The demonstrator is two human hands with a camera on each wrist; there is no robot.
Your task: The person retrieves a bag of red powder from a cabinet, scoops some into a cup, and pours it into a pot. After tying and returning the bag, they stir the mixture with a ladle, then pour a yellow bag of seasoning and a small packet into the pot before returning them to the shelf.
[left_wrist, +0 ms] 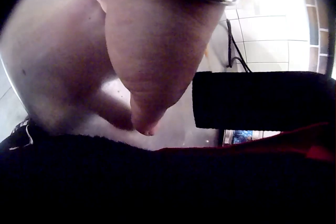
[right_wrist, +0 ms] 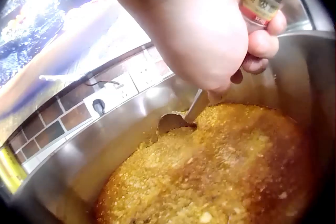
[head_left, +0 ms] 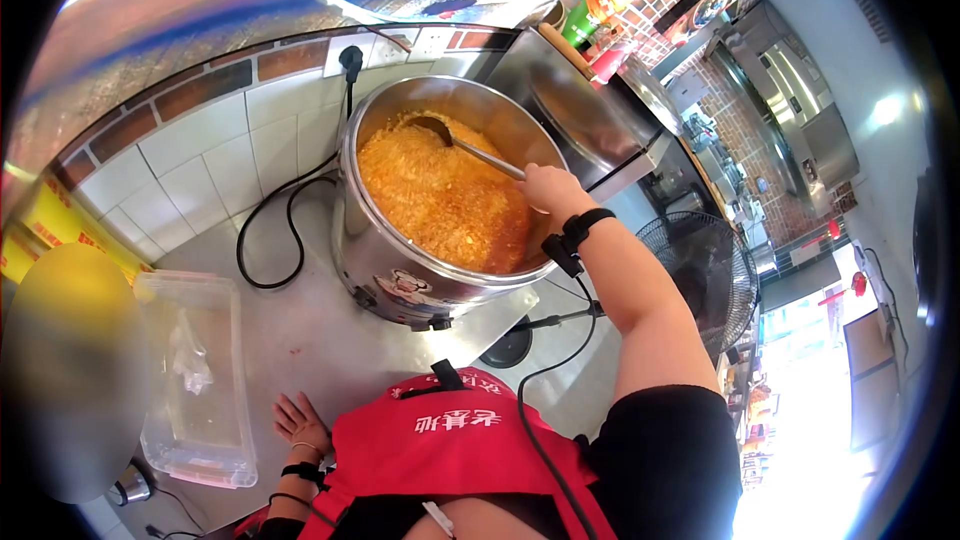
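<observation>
My right hand (head_left: pixel 555 190) grips the handle of a steel ladle (head_left: pixel 485 155) over a large steel pot (head_left: pixel 375 255). Its bowl sits partly sunk in a thick, orange-brown, grainy sauce (head_left: pixel 440 195), near the far left inner wall. In the right wrist view the fingers (right_wrist: pixel 264 44) curl round the handle, whose upper end bears a printed label (right_wrist: pixel 260 8). Beside the red apron, my left hand (head_left: pixel 300 423) rests on the steel table (head_left: pixel 290 330) with its fingers spread, holding nothing. The left wrist view shows this hand (left_wrist: pixel 157 50) close up and dark.
A clear plastic box (head_left: pixel 200 380) with a crumpled white piece inside lies to the left. A black power cord (head_left: pixel 268 235) loops over the table from the wall socket. Right of the pot are a steel appliance (head_left: pixel 560 100) and a black fan (head_left: pixel 700 275).
</observation>
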